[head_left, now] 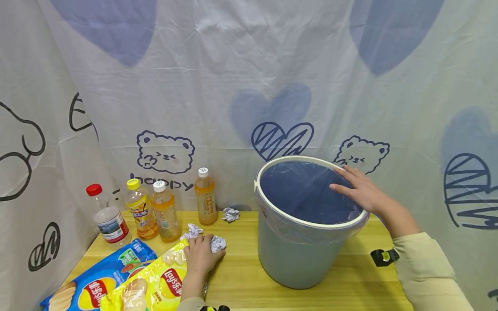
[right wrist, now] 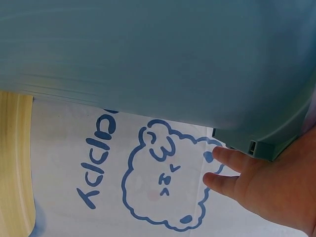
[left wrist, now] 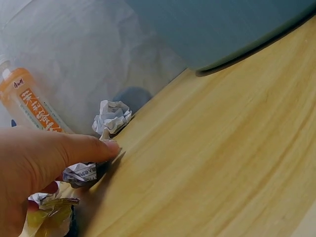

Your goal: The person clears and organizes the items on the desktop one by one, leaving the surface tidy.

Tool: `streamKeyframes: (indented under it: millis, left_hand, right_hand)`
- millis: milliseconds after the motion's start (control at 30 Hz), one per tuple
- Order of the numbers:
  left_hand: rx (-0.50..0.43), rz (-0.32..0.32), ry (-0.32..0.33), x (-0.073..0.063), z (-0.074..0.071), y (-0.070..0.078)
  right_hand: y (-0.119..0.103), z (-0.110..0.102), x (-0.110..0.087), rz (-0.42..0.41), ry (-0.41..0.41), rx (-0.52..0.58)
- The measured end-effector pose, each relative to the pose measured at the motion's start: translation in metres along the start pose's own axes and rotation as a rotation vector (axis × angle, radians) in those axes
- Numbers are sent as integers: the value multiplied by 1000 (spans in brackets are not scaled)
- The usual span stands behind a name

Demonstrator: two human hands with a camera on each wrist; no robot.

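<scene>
In the head view my left hand [head_left: 203,255] is at a crumpled paper ball [head_left: 218,244], its thumb and fingers around it. The left wrist view shows the printed paper ball [left wrist: 81,173] under the thumb. Another paper ball [head_left: 192,231] lies just beyond the fingers, and a third paper ball [head_left: 231,214] sits near the back cloth. My right hand [head_left: 359,190] is at the right rim of a grey-blue trash bin [head_left: 299,259] with a clear liner. In the right wrist view, straight fingers [right wrist: 224,183] extend outside the bin wall.
Left of the paper stand a red-capped bottle [head_left: 110,220], a yellow-capped bottle [head_left: 142,211] and two white-capped tea bottles [head_left: 165,216]. A blue chip bag [head_left: 93,276] and a yellow chip bag [head_left: 155,280] lie in front. A printed cloth [head_left: 233,65] hangs behind the wooden table [head_left: 241,280].
</scene>
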State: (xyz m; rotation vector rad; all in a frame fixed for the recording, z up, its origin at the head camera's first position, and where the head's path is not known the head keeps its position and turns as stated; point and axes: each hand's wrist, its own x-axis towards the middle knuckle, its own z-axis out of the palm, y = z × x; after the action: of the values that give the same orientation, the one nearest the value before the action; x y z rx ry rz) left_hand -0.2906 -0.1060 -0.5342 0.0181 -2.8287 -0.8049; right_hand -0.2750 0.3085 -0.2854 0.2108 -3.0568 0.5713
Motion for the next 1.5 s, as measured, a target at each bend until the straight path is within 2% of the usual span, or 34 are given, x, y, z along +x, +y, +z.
streamKeyframes:
  millis: [300,600,933,1267,1500]
  left_hand:
    - [-23,-2,30,1,-4,4]
    - [-45,29,103,4,-17,11]
    - [-64,70,185,3,-39,22]
    - [-84,114,270,-3,-66,39]
    - [-118,165,370,-8,-80,50]
  right_hand:
    - [3,1,0,-5,1,-1]
    - [1,1,1,0,4,6]
    - [1,0,0,-3,-1,5]
    - [-1,0,0,0,3,3]
    - [-1,0,-1,-4,2,-4]
